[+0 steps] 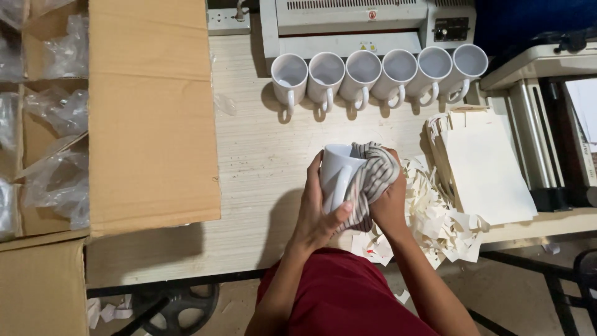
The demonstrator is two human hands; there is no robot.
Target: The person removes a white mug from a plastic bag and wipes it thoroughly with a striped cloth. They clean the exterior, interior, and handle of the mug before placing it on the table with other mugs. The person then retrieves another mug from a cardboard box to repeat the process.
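The left hand (317, 214) is wrapped around a white mug (337, 174), thumb lying across the handle side and fingers closed on the body, holding it tilted just above the table (261, 162). The right hand (388, 202) is closed on a striped cloth (371, 180), pressing it against the mug's rim and far wall — part of the cloth is tucked over the mouth, so how deep it reaches inside cannot be told.

To wipe a mug well in this grip, I would judge that the left hand should turn it steadily while the cloth stays bunched firmly against the wall, and that the handle wants its own pass, since the thumb covers it here.

Just right of the hands lies a heap of cream paper scraps (435, 218), with a stack of cream sheets (485, 168) beyond. Behind them, six more white mugs (379, 74) stand in a row, touching, before a laminating machine (360, 25). To the left sits an open cardboard box (149, 112) with clear plastic bags (56, 180) in its compartments.
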